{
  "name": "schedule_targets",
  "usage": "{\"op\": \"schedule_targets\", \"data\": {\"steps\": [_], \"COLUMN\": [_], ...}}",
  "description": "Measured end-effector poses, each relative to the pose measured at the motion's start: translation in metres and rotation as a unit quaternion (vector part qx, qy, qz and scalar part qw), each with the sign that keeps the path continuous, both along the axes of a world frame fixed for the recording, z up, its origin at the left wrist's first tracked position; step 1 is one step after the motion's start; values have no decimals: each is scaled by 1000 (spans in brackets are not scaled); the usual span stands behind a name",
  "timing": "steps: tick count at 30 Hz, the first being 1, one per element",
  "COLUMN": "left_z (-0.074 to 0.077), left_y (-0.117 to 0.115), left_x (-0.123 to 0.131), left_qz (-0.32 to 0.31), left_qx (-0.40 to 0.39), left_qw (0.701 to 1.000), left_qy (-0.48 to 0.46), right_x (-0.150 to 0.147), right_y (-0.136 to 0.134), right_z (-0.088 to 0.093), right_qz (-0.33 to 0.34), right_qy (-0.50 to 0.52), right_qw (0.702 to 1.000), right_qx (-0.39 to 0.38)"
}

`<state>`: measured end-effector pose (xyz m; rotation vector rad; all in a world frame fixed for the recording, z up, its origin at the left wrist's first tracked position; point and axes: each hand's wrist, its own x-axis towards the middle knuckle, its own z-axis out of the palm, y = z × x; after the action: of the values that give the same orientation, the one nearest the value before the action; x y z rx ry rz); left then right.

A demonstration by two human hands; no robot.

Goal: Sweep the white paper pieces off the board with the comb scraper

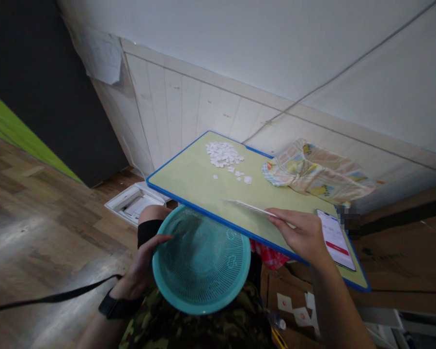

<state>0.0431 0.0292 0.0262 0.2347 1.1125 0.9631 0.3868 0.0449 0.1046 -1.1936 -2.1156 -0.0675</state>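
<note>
A turquoise plastic colander (pixel 199 257) rests on my lap, and only its mesh shows inside. My left hand (pixel 148 257) grips its rim on the left, thumb over the edge, fingers hidden below. Between the thumb and fingers of my right hand (pixel 300 230) is a thin white card (pixel 252 207), seen nearly edge-on above the tabletop. What is on its faces cannot be made out. Beyond it, a pile of small white paper pieces (pixel 223 154) lies on the yellow-green table (pixel 189 177), with several loose pieces in front of the pile.
A patterned cloth (pixel 312 172) lies crumpled at the table's back right. A phone (pixel 336 240) with a lit screen lies near the right edge. An open white box (pixel 131 201) sits on the floor at left. White cards (pixel 301 316) lie on cardboard below right.
</note>
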Motion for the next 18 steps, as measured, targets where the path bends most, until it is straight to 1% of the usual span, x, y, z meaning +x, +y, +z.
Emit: {"op": "schedule_targets", "data": {"steps": [2,4,7,12,16,18], "left_z": [3,4,2,-4,-3,-1], "left_y": [0,1,1,0,-1,-1], "left_x": [2,3,2,0,1,3], "left_qz": [6,6,1,-2,-7,-9], "left_qx": [-2,-3,-4,-6,-12,-9], "left_qw": [1000,1000,1000,1000,1000,999], "left_qy": [1,-2,-14,-16,-26,-31], "right_x": [2,3,2,3,6,7], "right_y": [-4,-8,-11,-14,-13,-13], "right_z": [-1,0,1,1,-2,-2], "right_qz": [7,-1,-7,13,-9,-4], "right_qy": [-7,-8,-3,1,2,0], "right_qw": [1000,1000,1000,1000,1000,1000], "right_qx": [-2,9,14,-23,-4,-12]}}
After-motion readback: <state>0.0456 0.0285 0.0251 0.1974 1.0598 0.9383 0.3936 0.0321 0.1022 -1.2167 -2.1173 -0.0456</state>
